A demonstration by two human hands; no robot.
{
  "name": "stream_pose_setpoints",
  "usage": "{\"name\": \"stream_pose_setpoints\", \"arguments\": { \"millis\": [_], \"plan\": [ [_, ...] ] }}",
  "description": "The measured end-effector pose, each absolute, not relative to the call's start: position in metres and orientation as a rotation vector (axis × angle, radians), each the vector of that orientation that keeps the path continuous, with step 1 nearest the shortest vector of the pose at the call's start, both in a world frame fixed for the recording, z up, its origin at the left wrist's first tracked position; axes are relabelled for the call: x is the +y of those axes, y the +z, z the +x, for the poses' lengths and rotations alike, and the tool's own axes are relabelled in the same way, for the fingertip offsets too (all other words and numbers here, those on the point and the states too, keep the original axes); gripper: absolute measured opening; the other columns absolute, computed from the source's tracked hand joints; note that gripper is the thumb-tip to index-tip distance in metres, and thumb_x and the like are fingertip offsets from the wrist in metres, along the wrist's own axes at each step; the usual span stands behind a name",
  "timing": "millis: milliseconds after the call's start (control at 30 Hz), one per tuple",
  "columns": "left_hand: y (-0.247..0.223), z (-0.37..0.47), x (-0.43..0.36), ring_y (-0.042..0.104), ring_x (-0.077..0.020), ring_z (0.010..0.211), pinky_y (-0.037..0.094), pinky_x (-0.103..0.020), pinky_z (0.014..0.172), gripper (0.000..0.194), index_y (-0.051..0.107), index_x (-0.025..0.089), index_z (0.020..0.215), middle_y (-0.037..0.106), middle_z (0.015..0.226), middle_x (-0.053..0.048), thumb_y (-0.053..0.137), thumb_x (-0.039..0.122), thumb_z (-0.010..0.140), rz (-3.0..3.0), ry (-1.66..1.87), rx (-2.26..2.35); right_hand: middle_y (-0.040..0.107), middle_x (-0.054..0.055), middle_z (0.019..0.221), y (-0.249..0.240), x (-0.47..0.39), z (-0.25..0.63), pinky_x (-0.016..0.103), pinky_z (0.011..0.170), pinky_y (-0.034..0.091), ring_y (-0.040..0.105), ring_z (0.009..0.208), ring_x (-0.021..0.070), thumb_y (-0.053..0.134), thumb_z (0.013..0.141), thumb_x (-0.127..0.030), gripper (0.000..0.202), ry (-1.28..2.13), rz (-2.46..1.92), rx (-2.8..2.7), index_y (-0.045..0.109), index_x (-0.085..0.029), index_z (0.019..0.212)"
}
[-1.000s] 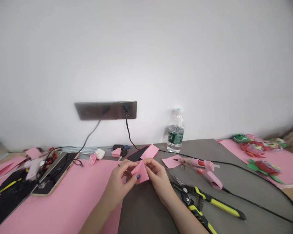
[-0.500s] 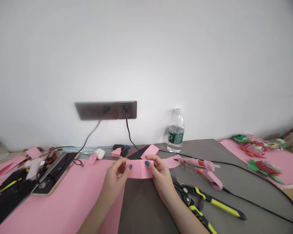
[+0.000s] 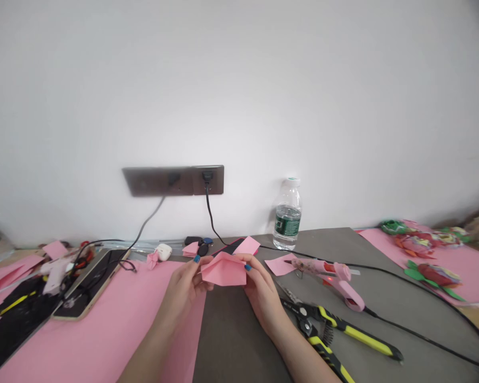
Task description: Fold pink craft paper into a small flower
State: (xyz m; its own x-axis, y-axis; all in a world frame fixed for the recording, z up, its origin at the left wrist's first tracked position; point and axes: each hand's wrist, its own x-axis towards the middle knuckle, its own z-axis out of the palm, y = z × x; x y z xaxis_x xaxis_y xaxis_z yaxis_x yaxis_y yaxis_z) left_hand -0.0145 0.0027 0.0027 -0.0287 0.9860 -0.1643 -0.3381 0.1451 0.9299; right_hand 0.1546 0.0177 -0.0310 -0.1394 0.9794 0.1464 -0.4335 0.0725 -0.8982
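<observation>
We see the folded pink paper (image 3: 224, 270) raised between both hands, just above the grey work surface (image 3: 239, 340) and in front of the other small pink pieces. What has just changed is its shape: half a second ago we have it pulled out as a flat strip with a crease down its middle, and now its upper edge rises to a low peak while the front panel spreads out below. For the work, we take this to mean that the paper is being shaped along its creases rather than simply stretched out. Our left hand (image 3: 183, 279) is partly curled, its thumb and fingers pinching the left end; our right hand (image 3: 263, 292) is closed in a similar pinch on the right end, the thumb lying over the edge. The fingers behind the paper are largely hidden, so we cannot be sure how many of them bear on it. The pink glue gun (image 3: 329, 271), its nozzle over a flat pink square (image 3: 278, 265), and the black-and-yellow pliers (image 3: 303, 313) lie to the right, both out of our grip, and the large pink sheet (image 3: 115, 330) lies beneath our left forearm.
</observation>
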Motion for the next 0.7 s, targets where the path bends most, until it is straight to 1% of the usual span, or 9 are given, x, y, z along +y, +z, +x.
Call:
{"name": "stream_pose_setpoints", "arguments": {
  "millis": [100, 167, 267, 367, 400, 467, 533, 600, 700],
  "plan": [
    [0.005, -0.014, 0.001, 0.061, -0.0162, 0.063, 0.049, -0.028, 0.059, 0.056, 0.067, 0.012, 0.111, 0.064, 0.072, -0.005, 0.066, 0.055, 0.075, 0.844, 1.218, 1.075, 0.063, 0.003, 0.081, -0.032, 0.019, 0.154, 0.027, 0.062, 0.045, 0.056, 0.069, 0.0177, 0.060, 0.080, -0.034, 0.018, 1.443, -0.719, -0.999, 0.066, -0.021, 0.090],
    [0.006, -0.015, 0.001, 0.058, -0.0148, 0.060, 0.046, -0.026, 0.056, 0.058, 0.064, 0.015, 0.117, 0.061, 0.068, -0.002, 0.066, 0.055, 0.075, 0.955, 1.193, 1.161, 0.060, 0.002, 0.073, -0.032, 0.020, 0.153, 0.027, 0.059, 0.045, 0.053, 0.062, 0.0163, 0.064, 0.078, -0.037, 0.019, 1.473, -0.735, -0.968, 0.066, -0.021, 0.087],
    [0.004, -0.020, 0.002, 0.051, -0.0134, 0.055, 0.041, -0.025, 0.053, 0.053, 0.067, 0.015, 0.110, 0.056, 0.062, 0.001, 0.063, 0.056, 0.077, 1.111, 1.169, 1.245, 0.059, 0.001, 0.069, -0.030, 0.020, 0.153, 0.026, 0.056, 0.044, 0.051, 0.059, 0.0156, 0.068, 0.073, -0.039, 0.021, 1.500, -0.748, -0.927, 0.066, -0.021, 0.083],
    [0.002, -0.025, 0.004, 0.051, -0.0153, 0.057, 0.040, -0.026, 0.051, 0.059, 0.070, 0.014, 0.102, 0.054, 0.064, -0.002, 0.046, 0.064, 0.082, 1.127, 1.159, 1.204, 0.060, 0.000, 0.072, -0.028, 0.019, 0.153, 0.025, 0.058, 0.043, 0.053, 0.063, 0.0158, 0.070, 0.072, -0.039, 0.020, 1.516, -0.744, -0.876, 0.065, -0.021, 0.080],
    [0.001, -0.027, 0.005, 0.051, -0.0155, 0.058, 0.040, -0.025, 0.050, 0.060, 0.069, 0.014, 0.102, 0.055, 0.066, -0.002, 0.044, 0.065, 0.083, 1.151, 1.154, 1.198, 0.061, 0.000, 0.073, -0.027, 0.018, 0.153, 0.024, 0.058, 0.043, 0.053, 0.064, 0.0157, 0.071, 0.072, -0.039, 0.020, 1.519, -0.738, -0.862, 0.064, -0.021, 0.079],
    [0.001, -0.028, 0.005, 0.051, -0.0153, 0.060, 0.039, -0.024, 0.051, 0.055, 0.068, 0.015, 0.105, 0.059, 0.073, -0.003, 0.051, 0.062, 0.082, 1.262, 1.136, 1.232, 0.061, 0.000, 0.073, -0.027, 0.018, 0.153, 0.023, 0.057, 0.042, 0.053, 0.064, 0.0154, 0.072, 0.072, -0.040, 0.021, 1.513, -0.727, -0.843, 0.063, -0.021, 0.076],
    [0.002, -0.028, 0.004, 0.054, -0.0166, 0.068, 0.042, -0.024, 0.057, 0.046, 0.066, 0.017, 0.107, 0.063, 0.084, -0.005, 0.063, 0.053, 0.078, 1.381, 1.124, 1.299, 0.063, 0.001, 0.074, -0.029, 0.018, 0.153, 0.024, 0.056, 0.042, 0.055, 0.063, 0.0158, 0.074, 0.072, -0.042, 0.024, 1.498, -0.732, -0.859, 0.063, -0.021, 0.076],
    [0.002, -0.027, 0.002, 0.058, -0.0200, 0.079, 0.046, -0.027, 0.065, 0.039, 0.066, 0.017, 0.105, 0.065, 0.092, -0.007, 0.067, 0.045, 0.077, 1.417, 1.103, 1.327, 0.067, 0.003, 0.078, -0.031, 0.019, 0.153, 0.025, 0.056, 0.043, 0.058, 0.065, 0.0175, 0.075, 0.072, -0.044, 0.027, 1.480, -0.747, -0.908, 0.064, -0.021, 0.079],
    [0.002, -0.025, 0.000, 0.060, -0.0234, 0.083, 0.047, -0.029, 0.070, 0.031, 0.068, 0.015, 0.096, 0.067, 0.086, -0.006, 0.064, 0.042, 0.080, 1.384, 1.064, 1.345, 0.070, 0.004, 0.078, -0.035, 0.021, 0.153, 0.026, 0.056, 0.044, 0.061, 0.063, 0.0190, 0.076, 0.072, -0.046, 0.031, 1.487, -0.754, -0.957, 0.064, -0.021, 0.087]
  ]
}}
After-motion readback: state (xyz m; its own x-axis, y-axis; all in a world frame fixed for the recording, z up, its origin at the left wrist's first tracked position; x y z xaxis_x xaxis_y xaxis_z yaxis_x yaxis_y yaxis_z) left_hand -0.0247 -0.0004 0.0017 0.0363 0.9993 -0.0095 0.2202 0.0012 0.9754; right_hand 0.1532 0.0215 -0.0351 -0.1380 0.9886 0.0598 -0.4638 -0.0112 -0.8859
